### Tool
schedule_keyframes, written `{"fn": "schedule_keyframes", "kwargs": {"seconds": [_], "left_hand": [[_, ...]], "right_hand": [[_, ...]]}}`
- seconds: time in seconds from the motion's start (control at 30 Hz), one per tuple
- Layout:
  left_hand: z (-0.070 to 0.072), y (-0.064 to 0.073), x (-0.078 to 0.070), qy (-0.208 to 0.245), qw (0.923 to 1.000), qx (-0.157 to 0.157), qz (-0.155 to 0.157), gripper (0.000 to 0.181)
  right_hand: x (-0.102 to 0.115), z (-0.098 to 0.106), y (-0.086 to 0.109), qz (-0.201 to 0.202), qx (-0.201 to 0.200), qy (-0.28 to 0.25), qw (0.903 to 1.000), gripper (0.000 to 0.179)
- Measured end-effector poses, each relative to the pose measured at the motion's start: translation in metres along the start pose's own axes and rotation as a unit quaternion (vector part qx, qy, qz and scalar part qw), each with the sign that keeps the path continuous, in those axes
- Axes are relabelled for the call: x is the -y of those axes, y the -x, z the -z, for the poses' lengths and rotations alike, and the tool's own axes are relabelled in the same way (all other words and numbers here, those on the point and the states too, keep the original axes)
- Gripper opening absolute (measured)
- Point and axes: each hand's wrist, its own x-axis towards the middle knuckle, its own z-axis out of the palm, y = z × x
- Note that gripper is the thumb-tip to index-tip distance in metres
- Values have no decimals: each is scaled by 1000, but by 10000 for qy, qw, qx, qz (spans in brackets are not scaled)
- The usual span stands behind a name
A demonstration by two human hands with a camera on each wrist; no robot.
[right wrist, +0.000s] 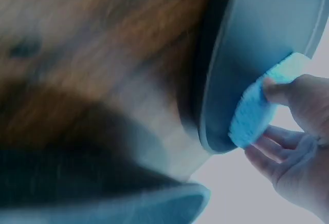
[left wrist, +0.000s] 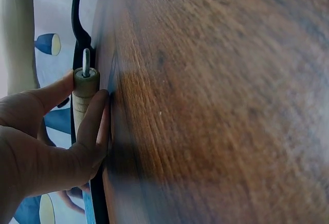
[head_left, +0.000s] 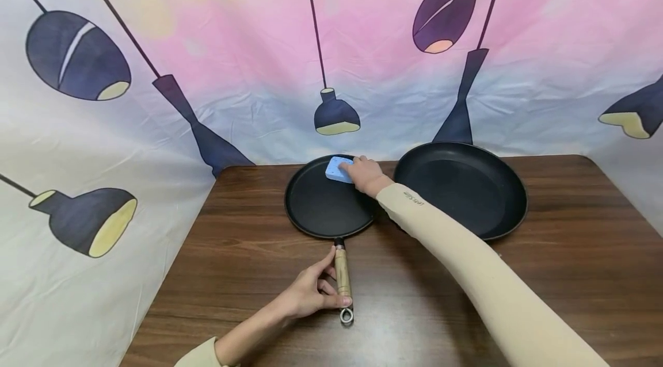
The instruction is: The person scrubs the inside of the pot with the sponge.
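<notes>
A flat black pan [head_left: 326,206] lies on the table, its wooden handle [head_left: 342,272] pointing toward the front edge. My left hand [head_left: 311,292] holds that handle between thumb and fingers, near the metal hanging ring [head_left: 346,315]. The left wrist view shows the thumb and fingers on either side of the handle end [left wrist: 86,85]. My right hand [head_left: 365,174] grips a blue sponge [head_left: 338,169] against the far right part of the pan's surface. In the right wrist view the thumb presses on the sponge [right wrist: 264,100], with the fingers around its other side.
A larger, deeper black pan [head_left: 456,188] stands on the right, close beside the flat one; my right forearm passes over its front left edge. The brown wooden table [head_left: 248,229] ends at a hanging cloth [head_left: 248,56] printed with lamps.
</notes>
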Motion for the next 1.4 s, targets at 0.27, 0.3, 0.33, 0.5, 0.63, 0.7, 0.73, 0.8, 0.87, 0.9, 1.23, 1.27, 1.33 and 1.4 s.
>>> {"fn": "schedule_keyframes", "kwargs": {"seconds": [0.27,0.3,0.33,0.5,0.63,0.7,0.73,0.8,0.87,0.9,1.23,1.27,1.33,1.4], "left_hand": [[4,-8,1,-77,9999,104,-17,107],[5,-8,1,-122,9999,104,-6,107],[5,-7,2,-149,9998,100,8,107],[12,1,6,-200,9997,14,145,108],[15,4,7,-208,9996,-13,171,108],[16,4,7,-233,9996,-19,155,108],[16,4,7,-248,9996,-11,139,108],[14,4,7,-229,9996,14,141,107],[13,4,6,-170,9997,37,143,107],[13,4,6,-139,9998,50,141,107],[8,0,4,-13,9998,173,-3,107],[7,0,4,1,9998,181,-37,107],[5,-1,3,-22,9997,203,-115,108],[3,-2,1,22,9997,222,-137,107]], "right_hand": [[-18,11,23,278,482,-19,9985,59],[-19,10,27,384,500,-53,9980,58],[-18,9,30,507,522,-71,9973,58],[-5,0,44,1157,528,-260,9915,53],[11,-4,53,1383,445,-428,9885,50],[19,-5,56,1490,367,-539,9867,49],[24,-6,57,1556,324,-595,9855,49],[33,-9,57,1743,207,-682,9821,48],[43,-11,55,1918,95,-738,9786,47],[48,-11,54,1980,44,-753,9773,46],[73,-14,18,1728,-389,52,9842,51],[72,-15,12,1648,-401,136,9854,52],[68,-16,3,1438,-396,269,9885,53],[61,-17,-6,1167,-335,259,9923,55]]}}
